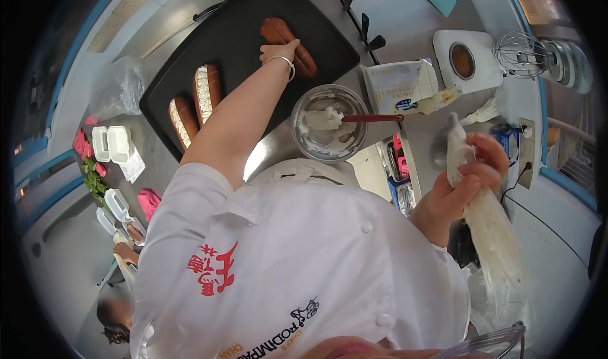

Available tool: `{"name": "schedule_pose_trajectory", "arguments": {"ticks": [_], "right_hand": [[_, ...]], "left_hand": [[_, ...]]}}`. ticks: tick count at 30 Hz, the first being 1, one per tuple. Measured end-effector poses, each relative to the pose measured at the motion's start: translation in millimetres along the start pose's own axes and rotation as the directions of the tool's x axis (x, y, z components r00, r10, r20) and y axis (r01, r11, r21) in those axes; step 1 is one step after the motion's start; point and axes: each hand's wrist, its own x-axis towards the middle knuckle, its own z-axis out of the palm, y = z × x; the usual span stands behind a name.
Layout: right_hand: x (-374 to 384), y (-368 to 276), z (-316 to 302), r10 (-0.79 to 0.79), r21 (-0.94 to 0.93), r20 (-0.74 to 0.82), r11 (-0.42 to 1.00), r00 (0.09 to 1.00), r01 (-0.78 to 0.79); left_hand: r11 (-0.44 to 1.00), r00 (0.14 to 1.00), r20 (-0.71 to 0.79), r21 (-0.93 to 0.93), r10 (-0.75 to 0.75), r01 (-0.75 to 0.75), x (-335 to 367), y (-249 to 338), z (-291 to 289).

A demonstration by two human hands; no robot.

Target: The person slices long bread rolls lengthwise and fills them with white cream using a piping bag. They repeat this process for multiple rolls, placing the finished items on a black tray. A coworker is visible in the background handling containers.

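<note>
On a large black baking tray (pixel 237 17), my left hand (pixel 278 53) has its fingers round the middle of a long brown bread roll (pixel 273 28), which seems split lengthwise. To the left on the same tray lie two more brown rolls, a longer cream-filled roll (pixel 204 90) and a shorter one (pixel 180 121), each with a white strip of piped cream. My right hand (pixel 472 175) is closed round the upper part of a clear piping bag (pixel 497 239) filled with off-white cream. The bag's narrow tip points up, away from the tray.
Between the hands stands a cream-smeared mixing bowl (pixel 297 128) with a red-handled spatula (pixel 373 118) in it. Beyond sit a rectangular tub (pixel 399 83), a white scale-like device (pixel 468 61) and a mixer with a whisk (pixel 522 54). Foam boxes (pixel 117 144) and a co-worker's hand (pixel 126 254) are at left.
</note>
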Motion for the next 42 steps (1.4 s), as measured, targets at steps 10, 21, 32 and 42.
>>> {"name": "schedule_pose_trajectory", "arguments": {"ticks": [10, 21, 32, 42], "right_hand": [[2, 19, 20, 0.186, 0.416, 0.173, 0.876, 0.967, -0.243], [-12, 21, 86, 0.373, 0.354, 0.581, 0.684, 0.723, -0.637], [-30, -61, 135, 0.000, 0.414, 0.599, 0.855, 0.800, -0.311], [-33, -85, 128, 0.069, 0.365, 0.672, 0.836, 0.738, -0.411]], "left_hand": [[0.988, 0.985, 0.175, -0.154, 0.002, 0.025, 56, -20, 18], [0.770, 0.730, 0.540, -0.638, 0.420, 0.029, -66, 12, -106], [0.161, 0.677, 0.023, -0.977, 0.736, -0.143, -223, -24, -189], [0.050, 0.715, 0.077, -0.997, 0.695, 0.059, -221, -37, -197]]}}
